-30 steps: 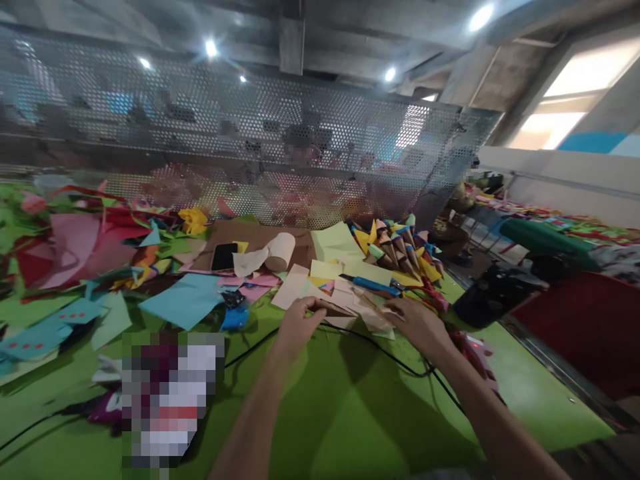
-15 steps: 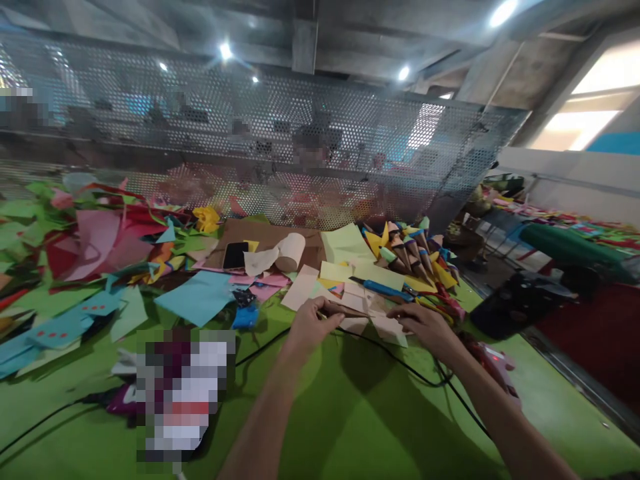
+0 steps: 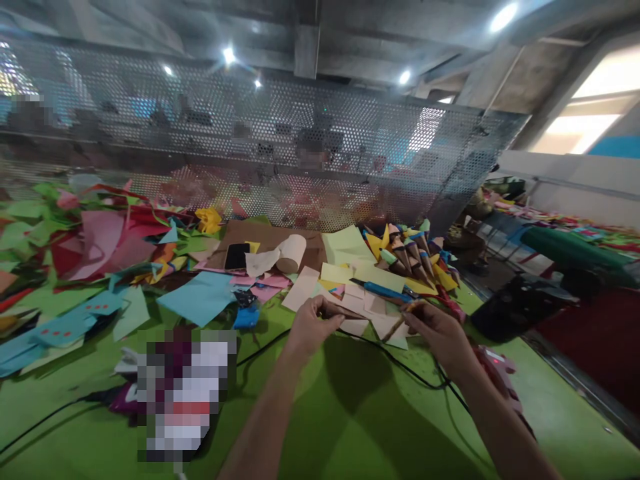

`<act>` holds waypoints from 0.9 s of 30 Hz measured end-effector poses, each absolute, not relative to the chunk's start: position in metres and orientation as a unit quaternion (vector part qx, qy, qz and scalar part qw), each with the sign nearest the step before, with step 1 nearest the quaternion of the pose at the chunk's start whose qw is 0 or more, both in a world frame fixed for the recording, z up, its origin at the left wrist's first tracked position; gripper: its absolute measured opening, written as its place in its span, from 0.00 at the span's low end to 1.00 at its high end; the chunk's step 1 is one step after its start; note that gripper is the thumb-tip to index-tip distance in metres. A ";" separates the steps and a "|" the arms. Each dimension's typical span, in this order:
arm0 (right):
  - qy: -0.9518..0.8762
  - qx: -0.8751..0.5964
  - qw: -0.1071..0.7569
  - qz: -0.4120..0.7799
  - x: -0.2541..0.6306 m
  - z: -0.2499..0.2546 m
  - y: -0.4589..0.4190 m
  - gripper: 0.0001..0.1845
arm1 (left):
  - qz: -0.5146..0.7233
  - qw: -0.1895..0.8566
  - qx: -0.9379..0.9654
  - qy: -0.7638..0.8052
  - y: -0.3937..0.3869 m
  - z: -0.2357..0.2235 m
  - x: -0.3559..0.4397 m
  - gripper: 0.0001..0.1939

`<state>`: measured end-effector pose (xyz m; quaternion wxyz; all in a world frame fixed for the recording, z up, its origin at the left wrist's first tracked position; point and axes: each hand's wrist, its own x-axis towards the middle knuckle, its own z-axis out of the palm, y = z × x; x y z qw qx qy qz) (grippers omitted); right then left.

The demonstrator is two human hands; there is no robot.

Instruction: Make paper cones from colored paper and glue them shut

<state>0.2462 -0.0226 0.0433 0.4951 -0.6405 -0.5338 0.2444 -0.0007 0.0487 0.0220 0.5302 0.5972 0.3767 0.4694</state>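
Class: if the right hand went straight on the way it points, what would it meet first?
Probably the blue-handled tool lying on the papers beyond the right hand, though depth is unclear.

Coloured paper sheets littered a bright-green tabletop.
The left hand pinched a pointed brown paper piece; at its three o'clock, the right hand held a thin brown strip, a slim blue tool at that hand's ten.

The paper roll sits beyond the hands.
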 end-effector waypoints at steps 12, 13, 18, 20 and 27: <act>-0.510 -0.594 0.578 0.233 0.229 0.060 -0.017 0.18 | 0.476 0.517 0.605 0.375 0.047 0.024 -0.001 0.09; -0.501 -0.562 0.607 0.255 0.222 0.067 -0.016 0.17 | 0.470 0.516 0.609 0.376 0.047 0.024 -0.001 0.10; -0.511 -0.499 0.623 0.319 0.190 0.082 -0.009 0.15 | 0.450 0.515 0.625 0.376 0.046 0.025 -0.001 0.06; -0.518 -0.493 0.620 0.322 0.184 0.081 -0.006 0.15 | 0.450 0.522 0.627 0.364 0.046 0.025 -0.001 0.05; -0.514 -0.489 0.622 0.331 0.180 0.078 0.000 0.16 | 0.448 0.538 0.619 0.356 0.044 0.028 0.000 0.04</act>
